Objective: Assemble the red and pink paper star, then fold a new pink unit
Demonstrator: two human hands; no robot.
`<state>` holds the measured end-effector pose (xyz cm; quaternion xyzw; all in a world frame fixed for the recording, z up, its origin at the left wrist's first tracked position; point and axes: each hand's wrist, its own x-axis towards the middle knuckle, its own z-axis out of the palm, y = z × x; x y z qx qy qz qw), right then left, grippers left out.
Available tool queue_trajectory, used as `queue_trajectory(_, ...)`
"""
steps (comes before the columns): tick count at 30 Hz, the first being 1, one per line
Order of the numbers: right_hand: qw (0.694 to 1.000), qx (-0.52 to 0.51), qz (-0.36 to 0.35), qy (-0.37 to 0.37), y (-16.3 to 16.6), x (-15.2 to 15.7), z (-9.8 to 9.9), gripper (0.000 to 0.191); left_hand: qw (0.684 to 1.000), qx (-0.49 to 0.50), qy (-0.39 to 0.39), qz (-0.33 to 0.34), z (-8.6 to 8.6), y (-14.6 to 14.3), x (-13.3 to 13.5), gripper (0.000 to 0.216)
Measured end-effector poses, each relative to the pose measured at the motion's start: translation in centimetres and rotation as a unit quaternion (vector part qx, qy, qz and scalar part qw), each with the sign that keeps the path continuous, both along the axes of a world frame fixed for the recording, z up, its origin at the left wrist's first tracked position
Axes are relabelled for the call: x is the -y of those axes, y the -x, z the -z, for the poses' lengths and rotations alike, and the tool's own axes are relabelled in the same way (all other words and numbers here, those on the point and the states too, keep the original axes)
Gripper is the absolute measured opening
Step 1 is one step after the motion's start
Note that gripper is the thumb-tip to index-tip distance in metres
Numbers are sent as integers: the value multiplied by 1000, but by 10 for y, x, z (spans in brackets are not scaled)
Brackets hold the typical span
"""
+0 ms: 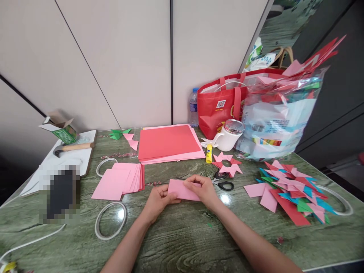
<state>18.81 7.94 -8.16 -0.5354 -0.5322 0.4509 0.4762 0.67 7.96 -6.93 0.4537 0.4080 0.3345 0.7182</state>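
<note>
Between my two hands is a piece of pink paper [182,190], folded into a narrow rectangle and held just over the table. My left hand [158,201] pinches its left end, thumb on top. At the right end, my right hand [204,191] grips it with thumb and fingers, covering that corner. Left of my hands lies a fanned stack of pink paper squares [115,182] with some red ones at its right side. Black-handled scissors [226,184] rest just beyond my right hand, partly hidden by a pink and red folded paper ring [226,163].
Large red and pink sheets [170,142] lie at the back. A glue stick [209,153], white mug [229,135], red bag [214,113] and clear plastic bag [275,125] stand back right. Colourful folded paper [298,185] is heaped at right. Tape rolls [98,223] and a hammer [74,148] lie left.
</note>
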Motion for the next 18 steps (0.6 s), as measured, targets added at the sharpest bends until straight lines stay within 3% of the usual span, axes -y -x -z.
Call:
queue_trajectory(4,1000,-7,-12,4,1,0,0,21,997,47,-56,0,-5,1,1,90)
queue_trajectory(11,999,-6,-43,11,0,1,-1,22,986,-96,-133,40,-1,8,1,38)
queue_trajectory(18,999,8,-41,-8,1,0,3,20,977,-138,-156,50,-1,5,0,31)
